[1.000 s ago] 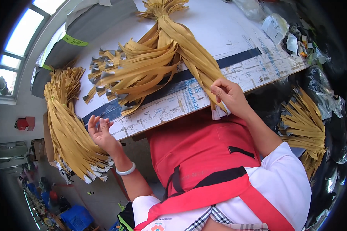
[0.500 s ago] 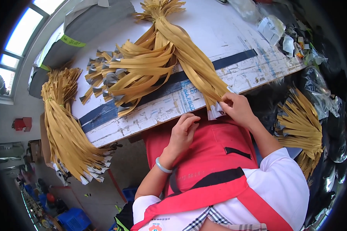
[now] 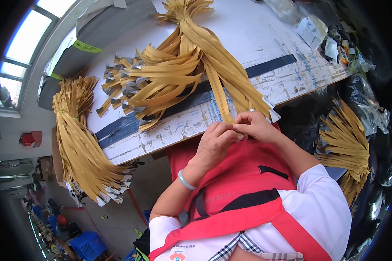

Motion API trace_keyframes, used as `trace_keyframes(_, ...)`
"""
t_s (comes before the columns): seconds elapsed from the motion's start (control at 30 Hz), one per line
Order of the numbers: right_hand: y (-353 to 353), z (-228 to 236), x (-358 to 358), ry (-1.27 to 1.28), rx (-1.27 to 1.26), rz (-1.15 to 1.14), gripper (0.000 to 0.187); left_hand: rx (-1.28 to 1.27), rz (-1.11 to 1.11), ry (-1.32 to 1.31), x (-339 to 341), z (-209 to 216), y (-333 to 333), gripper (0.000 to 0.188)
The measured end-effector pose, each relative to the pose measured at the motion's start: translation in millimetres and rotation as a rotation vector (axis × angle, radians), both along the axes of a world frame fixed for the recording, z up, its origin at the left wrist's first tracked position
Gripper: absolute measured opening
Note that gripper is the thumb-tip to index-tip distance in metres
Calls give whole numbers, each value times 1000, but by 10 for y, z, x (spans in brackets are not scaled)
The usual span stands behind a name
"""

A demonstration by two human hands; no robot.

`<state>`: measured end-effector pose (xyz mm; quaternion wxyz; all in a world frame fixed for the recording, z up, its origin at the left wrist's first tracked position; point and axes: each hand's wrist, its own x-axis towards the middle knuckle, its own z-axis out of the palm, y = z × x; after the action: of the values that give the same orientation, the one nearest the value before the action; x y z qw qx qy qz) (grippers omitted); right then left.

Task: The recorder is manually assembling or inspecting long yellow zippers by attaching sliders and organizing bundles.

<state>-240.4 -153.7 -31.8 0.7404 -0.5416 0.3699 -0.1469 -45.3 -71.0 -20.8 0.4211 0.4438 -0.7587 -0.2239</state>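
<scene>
A thick bundle of long mustard zipper strips (image 3: 224, 56), tied near its top, lies across the white table. One strip (image 3: 218, 93) is drawn apart from the others and runs down to my hands at the table's front edge. My left hand (image 3: 214, 141) is closed on its lower end, fingertips pinched. My right hand (image 3: 253, 127) meets it there, thumb and fingers pinching the same end. Fingers hide most of that end. White end tabs (image 3: 272, 112) of other strips show just right of my right hand. Left of the bundle, more strips with grey ends (image 3: 133, 87) are fanned out.
Another tied bundle (image 3: 76, 135) hangs over the table's left edge. To my right lies a further bundle (image 3: 346, 148) beside dark plastic bags. Dark tape (image 3: 272, 65) crosses the tabletop (image 3: 170, 143). Scraps and clear wrap (image 3: 311, 30) pile up at the far right corner. A blue crate (image 3: 88, 244) stands on the floor.
My right hand has moved left, away from the white tabs, to meet my left hand. One strip is now separated from the bundle and held between both hands. The view has shifted slightly.
</scene>
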Motion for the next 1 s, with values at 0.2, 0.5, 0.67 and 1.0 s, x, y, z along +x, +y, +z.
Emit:
trace_keyframes(0.2, 69, 234, 204, -359, -106, 68, 13, 314, 6, 479, 208, -130, 45, 13)
trace_keyframes(0.5, -66, 366, 354, -254, -120, 128, 20, 496, 10, 935, 316, -90, 69, 8)
trace_keyframes(0.67, -165, 368, 398, -183, -163, 213, 16, 476, -8, 932, 343, -134, 80, 11)
trace_keyframes(1.0, -264, 370, 483, -265, -43, 263, 14, 557, -113, 752, 531, -10, 0, 11)
